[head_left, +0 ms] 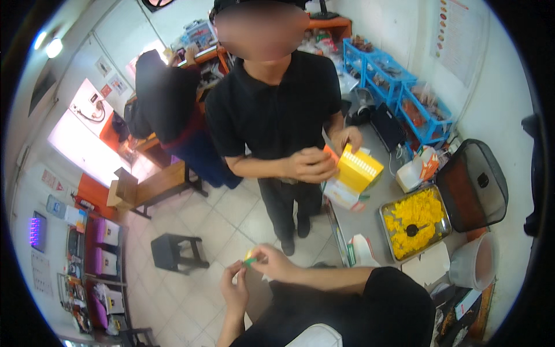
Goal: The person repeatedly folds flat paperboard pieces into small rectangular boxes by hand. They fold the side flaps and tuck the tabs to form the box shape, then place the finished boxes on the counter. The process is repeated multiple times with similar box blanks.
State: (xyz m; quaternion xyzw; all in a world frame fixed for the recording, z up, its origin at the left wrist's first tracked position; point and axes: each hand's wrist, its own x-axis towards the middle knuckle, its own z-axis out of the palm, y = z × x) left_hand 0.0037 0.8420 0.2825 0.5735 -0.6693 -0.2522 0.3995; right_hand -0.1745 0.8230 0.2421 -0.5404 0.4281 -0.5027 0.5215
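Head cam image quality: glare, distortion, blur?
Head view: the lamp at upper left flares; head view: straight edges bend toward the dark rim; head view: the small green-and-yellow item between the person's left hand and right hand is too soft for fine detail.

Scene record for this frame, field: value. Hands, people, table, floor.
left hand: fingertips at a small green-and-yellow item
right hand: fingers pinching the same item
co-worker: standing opposite, black shirt, hands at a yellow box
second person: farther back, dark clothing
table: grey, bearing a metal tray of yellow pieces
right wall: blue baskets before it
floor: pale tiles, black stool
item detail: too small to identify
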